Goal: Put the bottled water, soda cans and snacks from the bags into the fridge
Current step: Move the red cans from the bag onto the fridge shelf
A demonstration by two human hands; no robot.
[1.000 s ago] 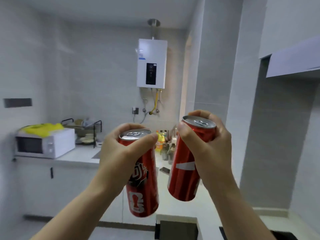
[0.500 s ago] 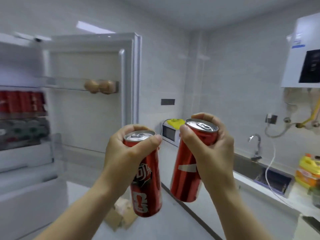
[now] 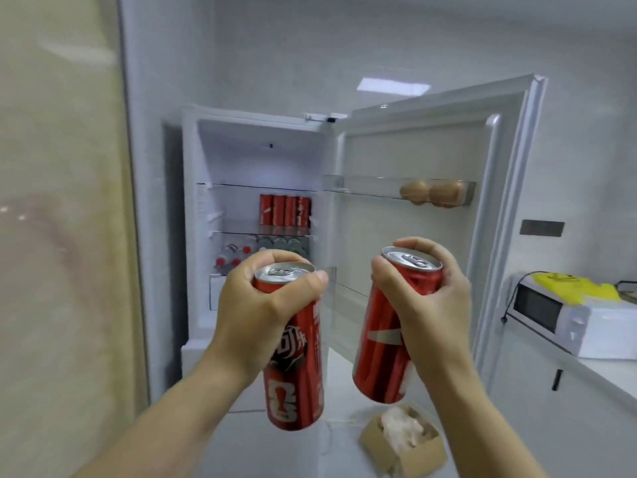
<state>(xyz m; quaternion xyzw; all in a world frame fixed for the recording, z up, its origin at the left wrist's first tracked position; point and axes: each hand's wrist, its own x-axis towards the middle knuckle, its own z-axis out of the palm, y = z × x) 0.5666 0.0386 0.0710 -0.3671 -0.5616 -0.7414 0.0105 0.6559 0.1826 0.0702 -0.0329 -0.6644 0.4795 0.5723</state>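
My left hand (image 3: 262,312) grips a tall red soda can (image 3: 296,381) near its top, held upright at chest height. A second red soda can (image 3: 382,357), tilted slightly, is gripped by my right hand (image 3: 424,298). Straight ahead stands the white fridge (image 3: 193,236) with its door (image 3: 496,208) swung open to the right. On its middle shelf stand several red cans (image 3: 285,210). The shelf below holds water bottles (image 3: 231,256) with red caps and more can tops (image 3: 280,243). Both held cans are in front of the fridge opening, apart from it.
Two eggs (image 3: 431,193) sit in the door's top rack. A white microwave (image 3: 565,315) with a yellow cloth on top stands on the counter at right. A small cardboard box (image 3: 403,443) lies on the floor below the door. A beige wall (image 3: 58,236) fills the left.
My view has swung left from the water heater and sink to face the open fridge. Both hands keep the same grip on their cans, level in front of me.
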